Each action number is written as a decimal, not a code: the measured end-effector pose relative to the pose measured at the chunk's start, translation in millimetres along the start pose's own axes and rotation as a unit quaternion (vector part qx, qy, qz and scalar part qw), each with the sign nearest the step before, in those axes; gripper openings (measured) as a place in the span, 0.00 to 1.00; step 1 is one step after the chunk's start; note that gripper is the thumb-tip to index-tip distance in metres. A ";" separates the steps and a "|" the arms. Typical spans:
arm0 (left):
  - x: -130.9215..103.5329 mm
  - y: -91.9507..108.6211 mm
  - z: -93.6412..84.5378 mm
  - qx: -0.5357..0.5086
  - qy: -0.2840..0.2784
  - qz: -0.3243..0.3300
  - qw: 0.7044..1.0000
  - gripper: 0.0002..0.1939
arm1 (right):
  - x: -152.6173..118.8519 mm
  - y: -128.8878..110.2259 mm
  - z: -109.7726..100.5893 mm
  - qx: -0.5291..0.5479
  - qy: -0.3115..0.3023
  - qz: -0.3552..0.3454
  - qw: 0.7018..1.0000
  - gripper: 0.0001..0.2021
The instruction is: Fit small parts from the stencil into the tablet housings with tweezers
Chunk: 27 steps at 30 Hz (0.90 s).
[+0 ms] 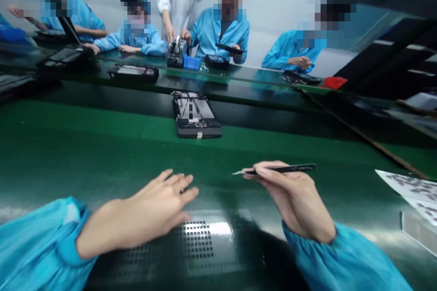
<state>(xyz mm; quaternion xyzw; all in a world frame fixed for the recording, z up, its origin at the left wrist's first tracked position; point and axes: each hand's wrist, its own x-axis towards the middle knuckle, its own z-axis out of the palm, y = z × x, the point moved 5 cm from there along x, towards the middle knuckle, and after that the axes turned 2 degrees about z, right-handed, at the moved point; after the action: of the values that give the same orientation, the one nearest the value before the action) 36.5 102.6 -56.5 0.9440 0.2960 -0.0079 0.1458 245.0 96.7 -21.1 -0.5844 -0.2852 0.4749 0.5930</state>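
Observation:
My left hand (153,209) hovers over the green bench with its fingers spread, holding nothing. In my right hand (290,191) is a pair of black tweezers (290,168), pinched between thumb and fingers, its pale tips pointing left. Below and between my hands lies a clear sheet (223,252) bearing rows of small dark square pieces; its left part is near my left fingertips. Farther ahead sits an opened tablet-like device (198,111) with its inner parts showing and a light strip of tape on its near edge.
Across the bench (85,154) people in blue work clothes sit, and one in white stands. Another opened device (134,72) lies to the far left. A blue bin (191,62) and a red bin (335,82) stand at the back. A printed sheet (414,191) lies at right.

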 end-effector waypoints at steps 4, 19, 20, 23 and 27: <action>32.2 -52.3 -26.9 0.001 0.030 -0.136 0.990 0.23 | 49.6 -6.8 15.1 0.013 -0.005 -0.016 1.000 0.07; 101.9 -136.2 -32.7 -0.006 0.119 -0.250 0.961 0.15 | 139.7 40.9 68.4 0.047 -0.023 0.040 0.998 0.06; 102.2 -138.2 -32.8 -0.008 0.115 -0.244 0.963 0.15 | 139.6 43.3 69.9 0.051 -0.022 0.045 0.997 0.06; 101.4 -140.4 -32.0 -0.013 0.108 -0.218 0.970 0.15 | 136.7 47.2 73.3 0.061 -0.013 0.058 0.996 0.06; 94.7 -139.4 -32.0 -0.022 0.111 -0.189 0.975 0.15 | 132.7 47.7 78.1 0.079 -0.001 0.068 0.995 0.06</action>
<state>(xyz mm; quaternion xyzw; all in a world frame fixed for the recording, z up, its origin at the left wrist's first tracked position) 34.0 273.3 -73.1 0.8623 0.4837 0.0760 0.1291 215.6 242.3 -83.8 -0.5533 -0.2071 0.5354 0.6036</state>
